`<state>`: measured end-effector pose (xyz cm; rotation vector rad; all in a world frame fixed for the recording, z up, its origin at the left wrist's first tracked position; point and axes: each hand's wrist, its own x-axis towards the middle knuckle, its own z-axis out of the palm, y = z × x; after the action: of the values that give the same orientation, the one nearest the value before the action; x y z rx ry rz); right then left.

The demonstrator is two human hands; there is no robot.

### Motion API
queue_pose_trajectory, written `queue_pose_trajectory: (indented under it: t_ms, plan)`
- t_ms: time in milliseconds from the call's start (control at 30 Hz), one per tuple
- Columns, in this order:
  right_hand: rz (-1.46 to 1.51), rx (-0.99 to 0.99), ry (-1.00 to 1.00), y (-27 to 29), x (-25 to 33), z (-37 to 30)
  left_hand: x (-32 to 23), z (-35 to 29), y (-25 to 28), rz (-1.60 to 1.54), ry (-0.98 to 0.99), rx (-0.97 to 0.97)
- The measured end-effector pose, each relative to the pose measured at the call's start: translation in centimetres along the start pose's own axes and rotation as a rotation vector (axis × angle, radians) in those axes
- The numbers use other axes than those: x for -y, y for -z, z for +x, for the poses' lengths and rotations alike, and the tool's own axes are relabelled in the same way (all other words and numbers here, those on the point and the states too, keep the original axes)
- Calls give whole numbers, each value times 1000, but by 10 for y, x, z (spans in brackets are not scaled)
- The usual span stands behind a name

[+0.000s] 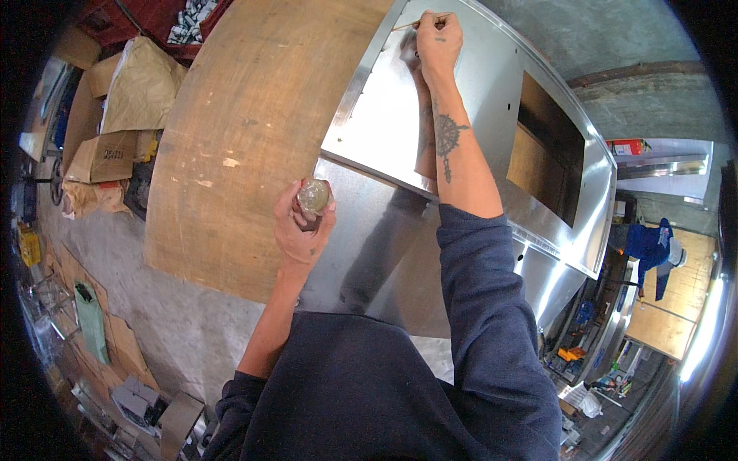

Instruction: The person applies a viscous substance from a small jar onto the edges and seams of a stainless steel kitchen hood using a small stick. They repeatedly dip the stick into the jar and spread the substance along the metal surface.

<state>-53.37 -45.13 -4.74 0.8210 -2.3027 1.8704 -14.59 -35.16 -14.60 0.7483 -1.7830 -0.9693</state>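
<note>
My left hand (301,230) is wrapped round a small clear jar (314,196), whose round mouth faces up above the near edge of the metal. What the jar holds looks pale and murky. Far ahead, my right hand (440,38) pinches a thin wooden stick (406,27), perhaps a slim brush; its tip points left at the far rim of a shiny sheet-metal cabinet (480,107). A rectangular opening (542,150) is cut through the cabinet to the right of my forearm. The cabinet lies on a worn wooden board (231,138).
Cardboard boxes and brown paper (138,88) are piled at the far left, near a red bin (154,23) of small metal parts. A workbench (615,323) with tools stands to the right, below a hanging blue garment (651,250). Flattened cardboard (127,346) lies on the floor at left.
</note>
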Motion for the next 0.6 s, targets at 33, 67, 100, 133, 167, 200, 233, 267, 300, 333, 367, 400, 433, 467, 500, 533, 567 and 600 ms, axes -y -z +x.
queue_pose_trajectory:
  t_ms: [33,67,100,133,167,200,233,267,300,333,367,400,433,467,500,533,567,600]
  plan:
    - [-6,7,5,-1,1,-1,0,1,2,28,-23,-3]
    - [24,-11,-9,1,-3,1,-2,3,1,50,-46,-3]
    - [55,-29,-22,2,-7,3,-2,4,0,34,-50,-3]
    - [85,-48,-35,5,-10,6,-3,5,-2,18,-55,-2]
    - [128,-41,-82,4,-5,3,-3,6,-1,14,-59,-10]
    - [171,-32,-127,5,3,-1,-3,5,0,23,-49,-14]
    - [213,-24,-171,5,12,-4,-3,4,1,30,-40,-17]
    - [250,-43,-174,14,11,-1,-4,5,-3,19,-34,-10]
    - [286,-56,-178,22,5,-1,-5,7,-5,13,-47,-9]
    - [321,-72,-181,30,1,1,-7,9,-8,5,-60,-7]
    - [343,-68,-192,33,9,-3,-7,10,-9,8,-68,-14]
    - [373,-51,-208,35,25,-17,-7,9,-6,24,-41,-15]
    - [400,-32,-224,39,41,-33,-7,6,-2,37,-12,-17]
    - [397,-4,-193,47,55,-47,-9,4,0,42,18,-15]
    - [402,35,-170,53,69,-65,-12,4,4,20,53,-3]
    - [395,85,-159,61,90,-86,-17,6,6,5,94,10]
    - [390,136,-149,71,110,-109,-20,5,8,-10,136,23]
    - [320,188,-74,83,121,-132,-19,5,6,-11,105,25]
